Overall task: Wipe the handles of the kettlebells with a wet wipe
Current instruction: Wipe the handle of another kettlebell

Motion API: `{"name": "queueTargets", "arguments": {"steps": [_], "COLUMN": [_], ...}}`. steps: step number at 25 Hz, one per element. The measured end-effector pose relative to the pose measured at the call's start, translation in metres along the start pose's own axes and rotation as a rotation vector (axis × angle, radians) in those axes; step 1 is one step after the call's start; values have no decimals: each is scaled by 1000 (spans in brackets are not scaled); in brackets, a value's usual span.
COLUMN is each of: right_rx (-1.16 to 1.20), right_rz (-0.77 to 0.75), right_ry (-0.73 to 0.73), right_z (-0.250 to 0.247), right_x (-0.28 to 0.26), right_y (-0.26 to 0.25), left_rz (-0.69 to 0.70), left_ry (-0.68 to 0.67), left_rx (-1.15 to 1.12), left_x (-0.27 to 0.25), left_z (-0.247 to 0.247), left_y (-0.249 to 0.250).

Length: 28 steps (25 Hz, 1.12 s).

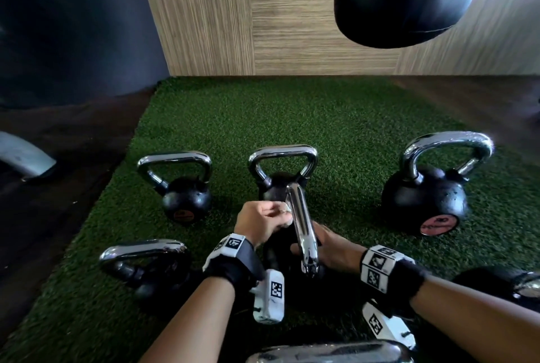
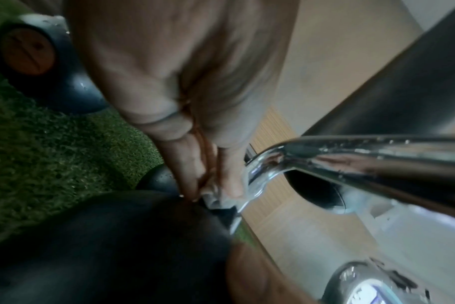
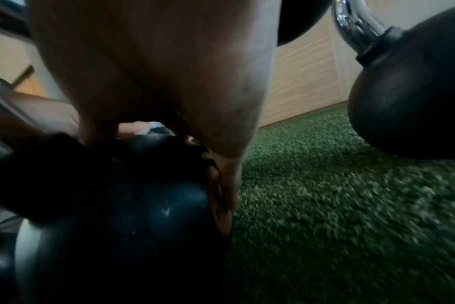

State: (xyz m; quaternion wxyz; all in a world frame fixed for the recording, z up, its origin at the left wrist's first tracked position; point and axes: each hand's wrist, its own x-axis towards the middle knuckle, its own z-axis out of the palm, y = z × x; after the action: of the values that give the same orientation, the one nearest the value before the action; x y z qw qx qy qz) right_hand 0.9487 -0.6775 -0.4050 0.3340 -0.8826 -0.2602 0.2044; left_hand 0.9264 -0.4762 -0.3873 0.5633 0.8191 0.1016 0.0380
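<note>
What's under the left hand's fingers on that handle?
A white wipe, pinched by the left hand against the chrome handle of the kettlebell that the right hand steadies. Most of the wipe is covered by the fingers.

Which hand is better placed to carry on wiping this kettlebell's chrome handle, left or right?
Left, probably. The left hand already pinches the wet wipe against the far bend of the chrome handle. The right hand rests on the kettlebell's black body, apparently steadying it, and holds no wipe.
</note>
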Motion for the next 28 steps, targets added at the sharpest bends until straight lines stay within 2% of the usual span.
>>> {"name": "queueTargets", "arguments": {"steps": [3, 6, 8, 11, 12, 16, 19, 21, 25, 28], "right_rx": [41, 39, 63, 104, 113, 131, 151, 160, 141, 175], "right_rz": [4, 15, 28, 35, 32, 25, 9, -9, -29, 7], "right_ry": [-18, 1, 2, -10, -20, -17, -3, -10, -24, -29], "right_z": [4, 7, 8, 8, 8, 13, 15, 15, 16, 16], "right_x": [4, 3, 4, 6, 6, 7, 7, 7, 7, 8], "right_y": [11, 14, 15, 19, 20, 23, 27, 27, 29, 29], "left_rz": [-92, -148, -92, 70, 78, -11, -17, -18, -52, -74], "left_ry": [1, -12, 35, 109, 108, 33, -60, -100, -68, -199], "left_rx": [204, 70, 10, -20, -38, -257, -457, -484, -509, -437], "left_x": [3, 9, 9, 10, 9, 11, -1, -11, -20, -26], "left_z": [-3, -5, -5, -7, -7, -10, -18, -22, -23, -29], "left_y": [6, 20, 30, 29, 30, 38, 43, 46, 56, 52]}}
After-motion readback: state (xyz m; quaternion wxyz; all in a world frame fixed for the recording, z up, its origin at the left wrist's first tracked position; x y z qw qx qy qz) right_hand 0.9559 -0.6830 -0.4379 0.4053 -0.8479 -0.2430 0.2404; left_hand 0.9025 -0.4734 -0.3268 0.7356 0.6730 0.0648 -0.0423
